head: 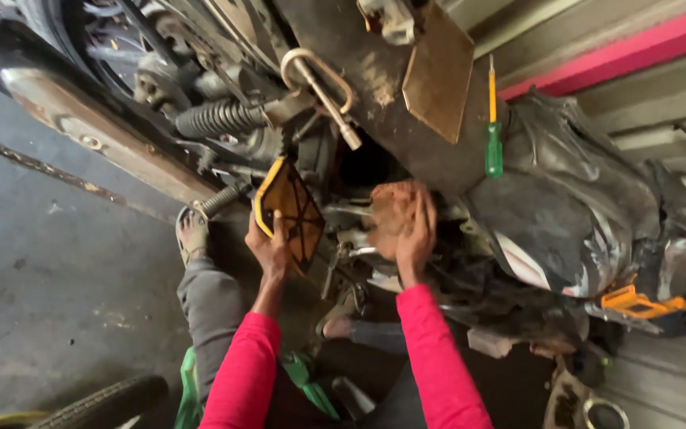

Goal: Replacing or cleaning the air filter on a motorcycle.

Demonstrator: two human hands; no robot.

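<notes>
My left hand (270, 248) grips a flat air filter (289, 210) with a yellow rim and a dark mesh, held up beside the motorcycle (391, 119). My right hand (413, 238) presses a brownish rag (391, 210) into the open cavity in the bike's side, just below the seat. Both arms wear bright pink sleeves. A green-handled screwdriver (493, 127) with a yellow shaft lies on the dark seat, up and right of my right hand.
The exhaust pipe (81, 111), the rear wheel and a coil spring (216, 119) fill the upper left. My grey-trousered knees and sandalled feet rest on the concrete floor (49, 294). A tyre (105, 401) lies bottom left. An orange part (637, 302) sits at right.
</notes>
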